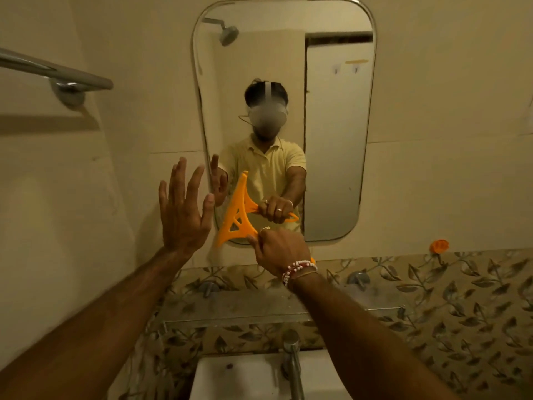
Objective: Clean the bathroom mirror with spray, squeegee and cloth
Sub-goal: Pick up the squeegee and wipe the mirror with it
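A tall mirror (337,140) with rounded corners hangs on the wall ahead. My right hand (281,251) grips the handle of an orange squeegee (235,215), whose blade lies against the mirror's lower left corner, tilted nearly upright. My left hand (184,212) is raised just left of the mirror's edge, fingers spread, holding nothing. Neither a spray bottle nor a cloth is in view. The mirror reflects a person in a yellow shirt holding the squeegee.
A glass shelf (259,307) runs below the mirror, above a white basin (248,376) with a chrome tap (291,359). A chrome towel rail (57,73) juts out at the upper left. An orange hook (439,246) sticks to the wall at right.
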